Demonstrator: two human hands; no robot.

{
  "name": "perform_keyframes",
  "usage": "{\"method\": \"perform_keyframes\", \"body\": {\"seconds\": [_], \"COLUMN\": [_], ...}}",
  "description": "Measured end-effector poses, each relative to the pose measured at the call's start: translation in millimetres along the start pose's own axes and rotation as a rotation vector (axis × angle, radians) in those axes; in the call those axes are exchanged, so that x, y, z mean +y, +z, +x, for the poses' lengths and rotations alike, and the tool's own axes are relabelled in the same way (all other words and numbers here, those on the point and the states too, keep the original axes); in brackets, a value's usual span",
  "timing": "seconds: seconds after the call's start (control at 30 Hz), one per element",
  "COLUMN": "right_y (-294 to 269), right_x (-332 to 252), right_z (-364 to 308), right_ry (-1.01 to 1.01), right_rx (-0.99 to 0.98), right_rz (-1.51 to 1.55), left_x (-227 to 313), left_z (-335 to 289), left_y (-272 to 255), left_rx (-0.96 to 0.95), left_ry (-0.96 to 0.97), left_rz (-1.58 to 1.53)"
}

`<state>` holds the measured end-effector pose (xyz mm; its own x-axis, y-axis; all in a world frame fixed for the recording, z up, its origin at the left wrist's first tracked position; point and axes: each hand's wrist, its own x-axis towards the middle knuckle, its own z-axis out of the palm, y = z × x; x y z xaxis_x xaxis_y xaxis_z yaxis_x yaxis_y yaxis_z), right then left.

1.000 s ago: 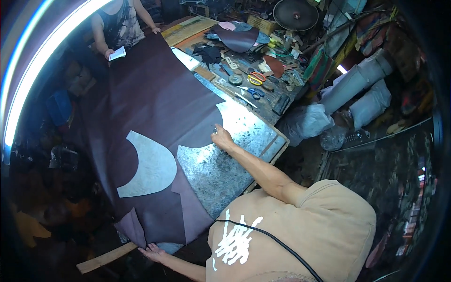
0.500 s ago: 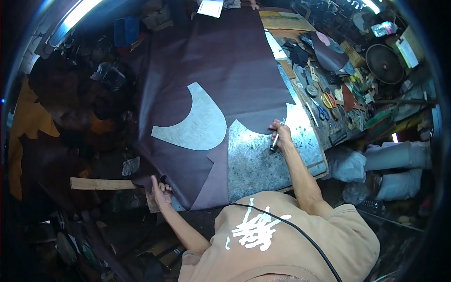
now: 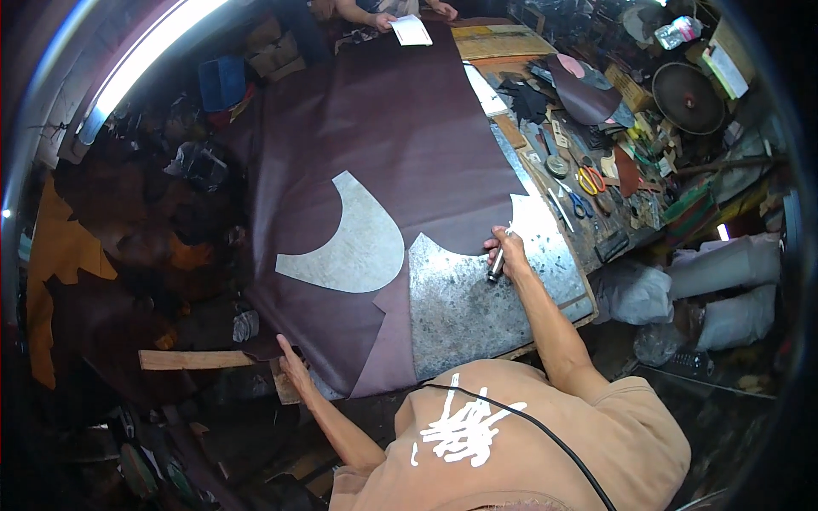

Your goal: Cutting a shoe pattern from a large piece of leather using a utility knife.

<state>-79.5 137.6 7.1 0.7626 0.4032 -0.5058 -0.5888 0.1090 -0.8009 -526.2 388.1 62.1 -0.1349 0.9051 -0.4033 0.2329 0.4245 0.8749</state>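
Observation:
A large dark brown leather sheet (image 3: pixel 400 136) covers most of the table, its near edge cut in a curve. My left hand (image 3: pixel 294 370) is at its near left corner, closed on the edge, with some fingers hidden. My right hand (image 3: pixel 509 249) is closed round a slim tool (image 3: pixel 496 272) with a metal shaft and a dark end; its exact kind does not show. That hand is over the spotted metal tabletop (image 3: pixel 456 298), beside the curved edge. A grey curved template (image 3: pixel 362 243) lies flat on the leather, between my hands and farther off.
Orange-handled scissors (image 3: pixel 590 180), blue-handled scissors (image 3: pixel 581 204) and other tools crowd the right side. Across the table, another person's hand (image 3: pixel 381 20) holds a white sheet (image 3: pixel 411 31). A wooden strip (image 3: pixel 196 360) juts out at left. White wrapped bundles (image 3: pixel 724 268) stand at right.
The view has shifted a little, showing more of the person across the table. My left hand's curled fingers showed earlier and are now mostly hidden at the leather's edge. My right hand keeps its tool.

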Motion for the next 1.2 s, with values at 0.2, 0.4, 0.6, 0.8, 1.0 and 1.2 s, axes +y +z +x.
{"method": "perform_keyframes", "body": {"seconds": [0.2, 0.4, 0.6, 0.8, 1.0, 1.2], "right_y": [3.4, -13.4, -12.9, -7.5, -11.5, -33.1], "right_x": [4.6, -2.2, -21.1, -46.0, -69.8, -74.8], "right_z": [-9.3, -29.1, 0.0, 20.1, -7.6, -24.1], "right_ry": [0.011, -0.112, -0.068, 0.016, -0.085, -0.087], "right_rx": [0.0, 0.28, 0.209, 0.016, -0.063, -0.086], "right_rz": [-0.019, -0.018, 0.143, -0.474, -0.815, -0.682], "left_x": [-25.8, -50.5, -54.1, -37.2, -18.9, -13.1], "left_z": [21.0, 28.5, 25.6, -9.5, -56.5, -74.4], "left_y": [-8.6, -18.0, -14.0, -25.4, -42.0, -47.2], "left_rx": [0.095, 0.104, 0.2, 0.162, 0.231, 0.225], "left_ry": [0.16, 0.169, 0.208, 0.366, 0.513, 0.534], "left_rz": [0.631, 0.532, 0.665, 0.685, 0.685, 0.58]}}
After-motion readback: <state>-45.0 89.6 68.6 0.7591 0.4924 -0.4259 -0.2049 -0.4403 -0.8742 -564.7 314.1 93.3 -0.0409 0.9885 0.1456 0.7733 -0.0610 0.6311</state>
